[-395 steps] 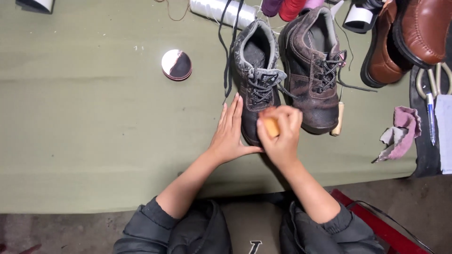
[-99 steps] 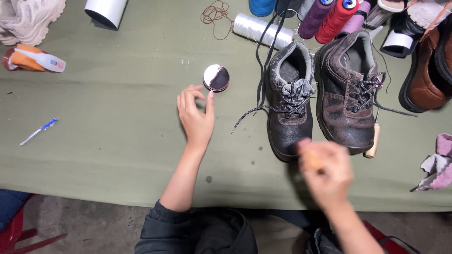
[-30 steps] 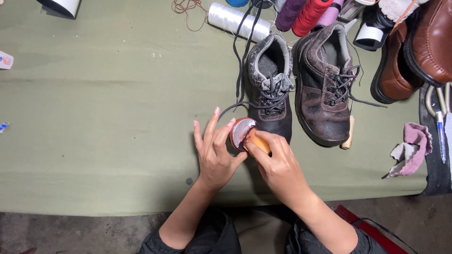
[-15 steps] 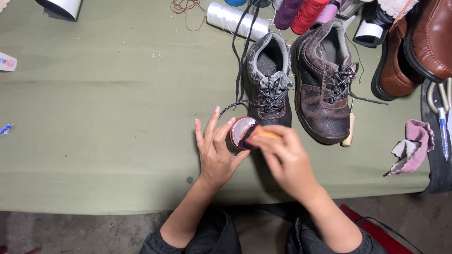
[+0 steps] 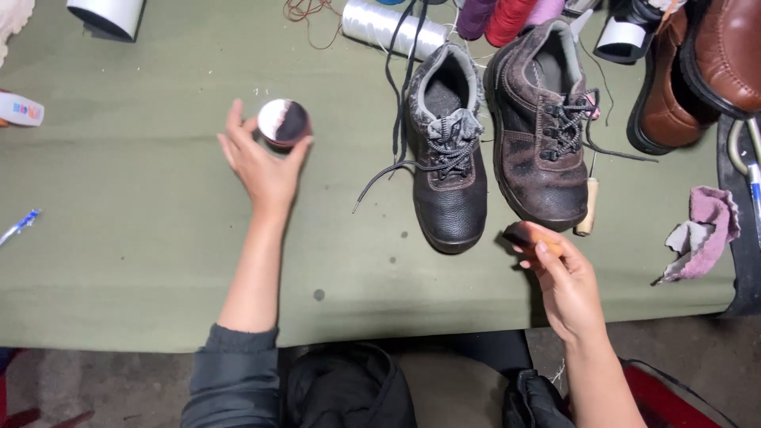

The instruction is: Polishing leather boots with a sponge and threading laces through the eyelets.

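My left hand reaches out over the green table and holds a small round open polish tin by its edge. My right hand is near the table's front edge, closed on a small orange-handled brush with a dark tip. Two dark lace-up shoes stand side by side ahead: the left shoe with loose laces and the right shoe. The brush tip lies just in front of the right shoe's toe.
A wooden-handled awl lies beside the right shoe. Brown shoes sit far right, a pink rag below them. Thread spools and a white spool line the back. A pen lies at the left.
My left hand has carried the polish tin away from the brush, out to the left and farther back on the table. My right hand has moved right with the brush.
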